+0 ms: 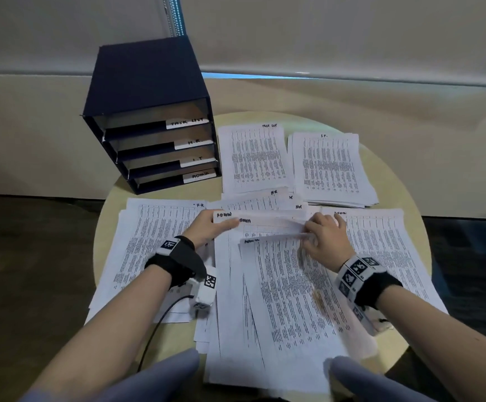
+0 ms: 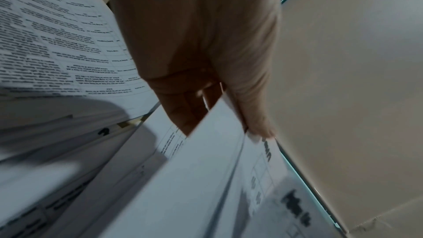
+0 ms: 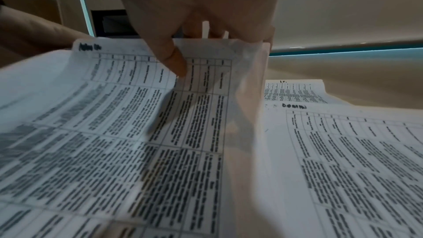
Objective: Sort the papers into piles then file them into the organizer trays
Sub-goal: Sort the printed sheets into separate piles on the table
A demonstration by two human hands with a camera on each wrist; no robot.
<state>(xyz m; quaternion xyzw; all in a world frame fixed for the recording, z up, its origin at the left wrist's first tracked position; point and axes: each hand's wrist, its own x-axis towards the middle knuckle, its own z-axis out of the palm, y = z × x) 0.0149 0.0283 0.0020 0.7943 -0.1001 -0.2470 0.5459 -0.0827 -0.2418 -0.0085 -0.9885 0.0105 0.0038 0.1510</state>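
Note:
An unsorted stack of printed sheets (image 1: pixel 279 300) lies in front of me on the round table (image 1: pixel 102 227). My left hand (image 1: pixel 209 224) pinches the top left corner of a lifted sheet marked ADMIN (image 1: pixel 259 220), with thumb on top and fingers under it (image 2: pixel 190 111). My right hand (image 1: pixel 323 236) pinches the raised top right corner of the uppermost sheet (image 3: pixel 206 79), thumb in front, fingers behind. Sorted piles lie around: H.R. (image 1: pixel 154 245) at left, TASK LIST (image 1: pixel 256 158) behind, I.T. (image 1: pixel 331 166) at back right, ADMIN (image 1: pixel 386 256) at right.
A dark blue organizer (image 1: pixel 149 117) with several trays labelled TASK LIST, H.R., I.T. and ADMIN stands at the table's back left. A black cable (image 1: pixel 160 320) runs from my left wrist camera off the near table edge. A beige wall and ledge (image 1: pixel 352 82) lie behind.

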